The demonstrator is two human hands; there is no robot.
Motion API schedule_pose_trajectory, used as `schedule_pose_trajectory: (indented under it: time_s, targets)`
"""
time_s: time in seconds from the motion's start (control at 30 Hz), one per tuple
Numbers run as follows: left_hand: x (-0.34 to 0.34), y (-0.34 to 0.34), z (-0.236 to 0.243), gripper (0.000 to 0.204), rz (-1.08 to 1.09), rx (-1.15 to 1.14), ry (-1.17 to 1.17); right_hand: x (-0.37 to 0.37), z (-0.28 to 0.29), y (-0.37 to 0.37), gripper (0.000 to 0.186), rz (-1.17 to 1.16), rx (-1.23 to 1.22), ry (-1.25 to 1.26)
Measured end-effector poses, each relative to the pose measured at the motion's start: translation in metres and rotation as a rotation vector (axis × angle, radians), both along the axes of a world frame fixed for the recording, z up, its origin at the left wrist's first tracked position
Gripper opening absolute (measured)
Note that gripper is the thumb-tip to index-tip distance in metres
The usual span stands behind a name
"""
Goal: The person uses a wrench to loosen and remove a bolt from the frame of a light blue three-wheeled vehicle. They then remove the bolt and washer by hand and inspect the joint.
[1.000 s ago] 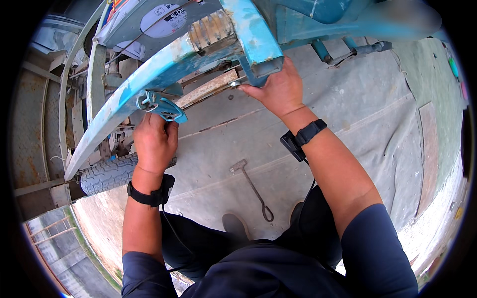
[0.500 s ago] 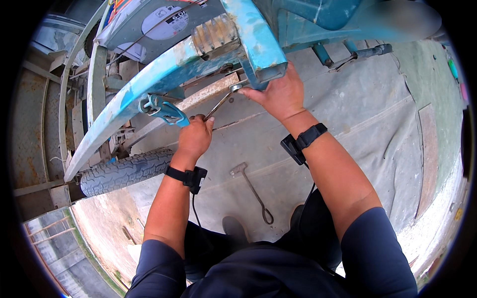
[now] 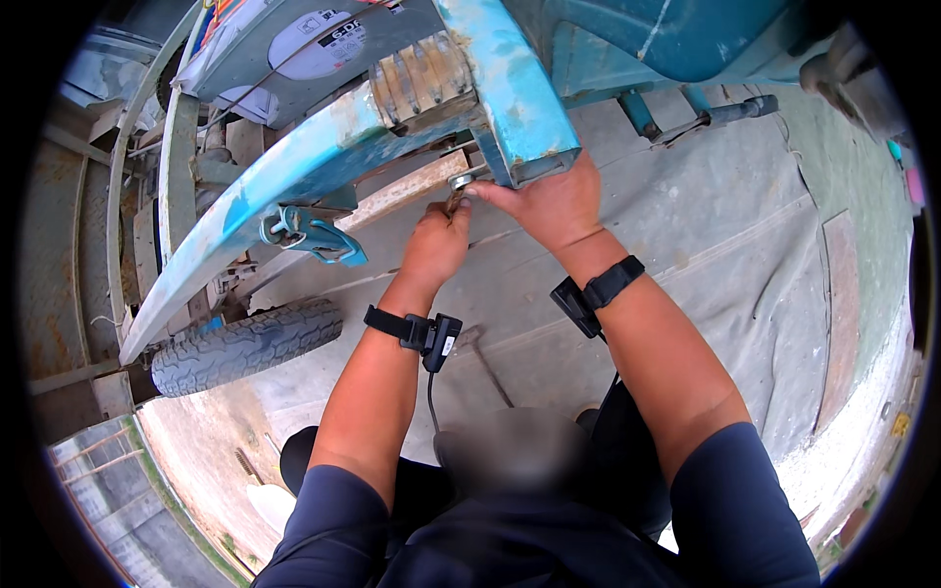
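Note:
A metal wrench (image 3: 459,182) with a round head sits under the end of a worn light-blue square tube (image 3: 510,83) of a vehicle frame. My left hand (image 3: 436,245) is closed round its handle, close to the head, so most of the handle is hidden. My right hand (image 3: 564,204) reaches up beneath the tube's open end. Its thumb presses against the wrench head, and the other fingers are hidden behind the tube. Just beyond the wrench lies a rusty pale bar (image 3: 407,191). A blue bracket (image 3: 319,238) hangs from the curved frame rail, left of my left hand.
A black tyre (image 3: 250,348) stands at the lower left beside the frame. Between my forearms, a rod-handled tool (image 3: 490,367) lies on the grey ground sheet (image 3: 686,284), partly covered. A blue footrest bar (image 3: 701,120) sticks out at the upper right. Grey batteries (image 3: 323,54) sit behind the rail.
My left hand has moved up and right, from the far end of the wrench handle to near its head. My right hand stays by the tube. The view has shifted slightly.

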State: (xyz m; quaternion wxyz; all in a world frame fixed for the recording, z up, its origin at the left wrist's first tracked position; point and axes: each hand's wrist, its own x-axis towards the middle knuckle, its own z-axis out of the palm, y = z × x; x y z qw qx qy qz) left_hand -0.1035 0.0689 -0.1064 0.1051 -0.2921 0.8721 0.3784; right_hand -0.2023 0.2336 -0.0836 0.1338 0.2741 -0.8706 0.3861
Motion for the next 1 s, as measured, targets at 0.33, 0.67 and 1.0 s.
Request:
schedule_pose_trajectory:
  time_s: [0.33, 0.67, 1.0]
  targets:
    - [-0.046, 0.04, 0.004, 0.034, -0.184, 0.571, -0.086, 0.002, 0.003, -0.002, 0.082, -0.015, -0.011, 0.035]
    - [-0.041, 0.032, 0.0, 0.027, 0.035, 0.849, 0.229, -0.001, 0.004, -0.002, 0.08, 0.006, -0.009, -0.001]
    - [-0.045, 0.016, 0.0, 0.027, -0.19, 0.813, 0.233, 0.001, 0.006, -0.001, 0.08, 0.008, 0.015, -0.026]
